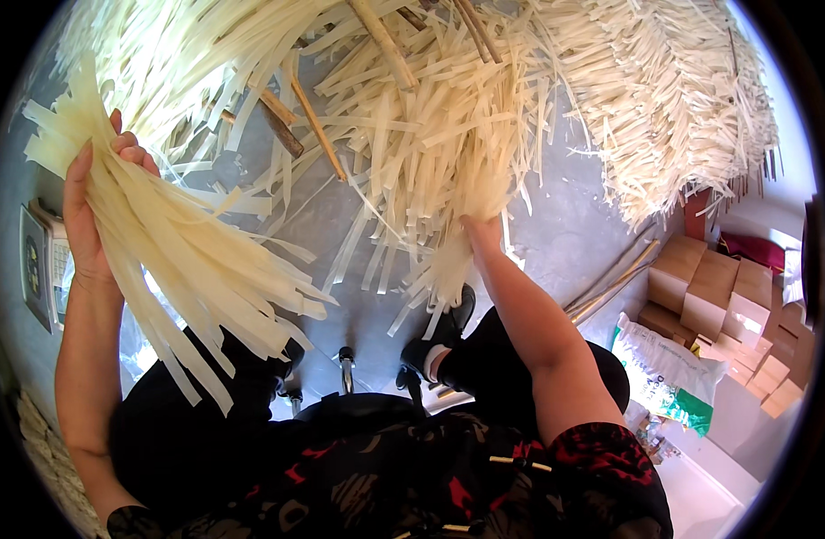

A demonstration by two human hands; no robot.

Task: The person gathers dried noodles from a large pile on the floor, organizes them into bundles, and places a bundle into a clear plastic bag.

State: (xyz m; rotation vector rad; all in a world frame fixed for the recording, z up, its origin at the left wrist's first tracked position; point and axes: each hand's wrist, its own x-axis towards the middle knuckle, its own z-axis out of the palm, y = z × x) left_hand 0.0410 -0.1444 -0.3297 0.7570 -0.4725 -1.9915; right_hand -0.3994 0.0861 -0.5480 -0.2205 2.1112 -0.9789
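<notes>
At the left, my left hand (106, 182) is closed around the upper part of a bundle of pale flat strips (183, 222), whose loose ends fan down over my lap. In front of me, my right hand (483, 236) reaches into a hanging mass of similar strips (446, 148) and grips some at its lower edge; its fingertips are partly covered by them. Wooden sticks (382, 44) poke out of the mass above. More strips, piled thickly, lie at the upper left (203, 47). The strips' material cannot be told.
A large layered mass of strips (662, 94) stands at the upper right. Below it are long poles (611, 283), cardboard boxes (712, 283) and a white and green plastic sack (668, 370). A framed panel (35, 266) stands at the far left. Chair legs (346, 370) show between my knees.
</notes>
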